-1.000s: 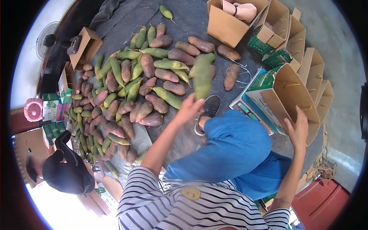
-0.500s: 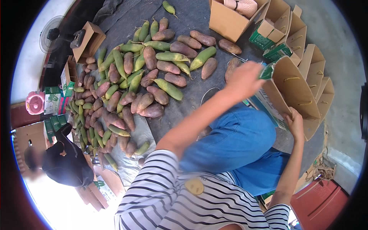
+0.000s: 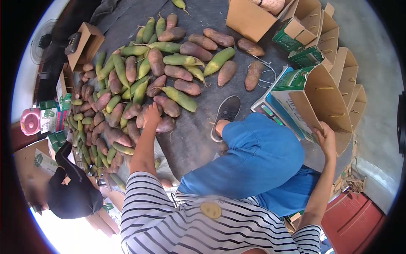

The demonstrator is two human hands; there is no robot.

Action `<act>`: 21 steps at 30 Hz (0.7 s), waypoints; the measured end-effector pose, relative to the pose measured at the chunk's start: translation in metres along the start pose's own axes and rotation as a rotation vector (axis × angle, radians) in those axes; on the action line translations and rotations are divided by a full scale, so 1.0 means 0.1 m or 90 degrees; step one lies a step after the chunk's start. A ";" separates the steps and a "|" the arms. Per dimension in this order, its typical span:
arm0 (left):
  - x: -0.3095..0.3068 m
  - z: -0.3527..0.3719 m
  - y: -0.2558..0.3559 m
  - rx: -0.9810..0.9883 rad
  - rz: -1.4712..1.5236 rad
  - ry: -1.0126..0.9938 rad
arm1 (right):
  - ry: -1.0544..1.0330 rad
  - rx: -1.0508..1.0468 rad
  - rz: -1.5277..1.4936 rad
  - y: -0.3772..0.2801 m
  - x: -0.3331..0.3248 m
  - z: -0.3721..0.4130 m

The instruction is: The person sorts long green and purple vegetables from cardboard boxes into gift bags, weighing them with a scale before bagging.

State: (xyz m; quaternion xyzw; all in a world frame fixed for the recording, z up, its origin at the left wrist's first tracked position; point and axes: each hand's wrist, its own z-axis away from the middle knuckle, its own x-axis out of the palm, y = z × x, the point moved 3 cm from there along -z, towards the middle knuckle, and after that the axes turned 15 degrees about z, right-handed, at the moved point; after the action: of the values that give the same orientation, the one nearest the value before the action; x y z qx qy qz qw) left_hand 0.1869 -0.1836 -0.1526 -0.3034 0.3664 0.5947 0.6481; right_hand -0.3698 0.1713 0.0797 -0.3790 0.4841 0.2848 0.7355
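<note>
At the edge of a pile of green and reddish roots point(image 3: 179, 98), my left hand point(image 3: 152, 115) reaches down with its fingers curled over a reddish root, which it partly hides. My right hand point(image 3: 325, 136) grips the near edge of an open green and brown cardboard box point(image 3: 314, 91), its fingers wrapped over the rim. The box is tilted, its opening facing right, and it rests on a scale point(image 3: 270, 111) with a lit green display. What lies deep inside the box cannot be made out.
More open boxes point(image 3: 344, 72) stand along the right wall. A brown box point(image 3: 249, 19) holds something pink at the top. Single roots point(image 3: 254, 75) lie beside the scale. My shoe point(image 3: 228, 111) rests on the dark floor sheet. Another person point(image 3: 74, 192) in dark clothes is at the lower left.
My left hand has moved from the left side of the box, left and down to the pile. My right hand keeps its hold on the box. The view has shifted slightly.
</note>
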 end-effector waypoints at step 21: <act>-0.17 0.84 0.76 0.279 0.165 0.251 | 0.044 -0.014 0.064 0.12 0.00 0.00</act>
State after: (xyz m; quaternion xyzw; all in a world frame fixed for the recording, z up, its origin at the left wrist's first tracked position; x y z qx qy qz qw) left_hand 0.1211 -0.1147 -0.0891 -0.2166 0.6399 0.5092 0.5331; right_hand -0.3789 0.1774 0.0758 -0.3720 0.5244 0.3131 0.6990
